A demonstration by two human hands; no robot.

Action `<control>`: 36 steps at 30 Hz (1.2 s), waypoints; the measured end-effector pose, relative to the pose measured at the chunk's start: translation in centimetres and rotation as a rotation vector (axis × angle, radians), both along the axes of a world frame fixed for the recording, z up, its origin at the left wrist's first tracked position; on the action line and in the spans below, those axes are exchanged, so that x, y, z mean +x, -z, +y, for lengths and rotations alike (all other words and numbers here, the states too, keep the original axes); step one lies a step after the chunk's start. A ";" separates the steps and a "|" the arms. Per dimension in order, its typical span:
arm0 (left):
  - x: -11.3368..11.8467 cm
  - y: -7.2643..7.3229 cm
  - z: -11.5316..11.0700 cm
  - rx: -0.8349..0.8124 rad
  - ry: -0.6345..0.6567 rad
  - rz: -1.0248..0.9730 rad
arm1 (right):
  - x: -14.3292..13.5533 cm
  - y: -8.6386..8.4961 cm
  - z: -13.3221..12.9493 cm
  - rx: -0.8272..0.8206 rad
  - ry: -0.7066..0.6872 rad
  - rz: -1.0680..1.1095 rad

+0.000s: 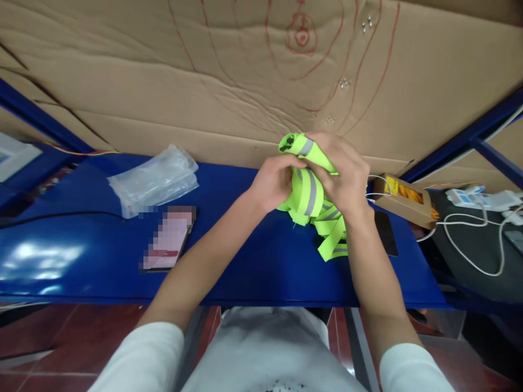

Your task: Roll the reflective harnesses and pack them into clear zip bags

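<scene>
Both hands grip a bundle of neon yellow-green reflective straps [312, 198] with silver stripes, above the blue table. My left hand [274, 181] closes on the left side of the bundle, thumb pointing inward. From the right, my right hand [341, 169] wraps round the upper part, where a rolled or folded end shows a dark inside. Looser strap lengths hang below and rest on the table by my right wrist. Some fingertips of both hands are hidden behind the straps.
On the blue table [253, 267], a phone [169, 237] and clear plastic bags [157, 177] lie to the left. A cardboard box [404, 201] with orange contents and a dark flat object [386, 234] are at the right. Behind stands a cardboard wall [163, 103] with red drawings.
</scene>
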State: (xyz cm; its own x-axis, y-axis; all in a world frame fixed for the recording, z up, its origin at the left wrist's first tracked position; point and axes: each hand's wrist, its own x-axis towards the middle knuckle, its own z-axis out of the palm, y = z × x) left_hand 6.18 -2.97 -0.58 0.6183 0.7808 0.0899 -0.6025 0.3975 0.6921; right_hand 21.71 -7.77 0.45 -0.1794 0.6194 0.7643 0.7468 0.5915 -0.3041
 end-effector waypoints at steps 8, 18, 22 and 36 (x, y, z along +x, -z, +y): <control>-2.1 -1.9 -0.5 0.171 0.155 -0.036 | -1.3 1.2 0.7 0.355 0.104 -0.173; -4.2 -1.6 1.7 0.301 0.021 0.151 | 1.2 -2.4 -1.1 -0.392 -0.369 0.163; -3.9 -1.4 0.7 0.390 0.100 0.155 | 2.8 -1.8 -0.6 -0.425 -0.300 0.365; -0.6 -0.1 0.6 0.189 -0.084 0.110 | 0.7 0.0 0.8 -0.111 0.017 0.237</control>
State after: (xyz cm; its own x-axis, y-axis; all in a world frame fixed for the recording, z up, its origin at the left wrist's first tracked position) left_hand 5.53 -2.33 -0.52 0.5661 0.8056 0.1747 -0.5447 0.2065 0.8128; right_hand 22.45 -6.94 0.41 0.0072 0.7035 0.7107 0.6566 0.5327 -0.5340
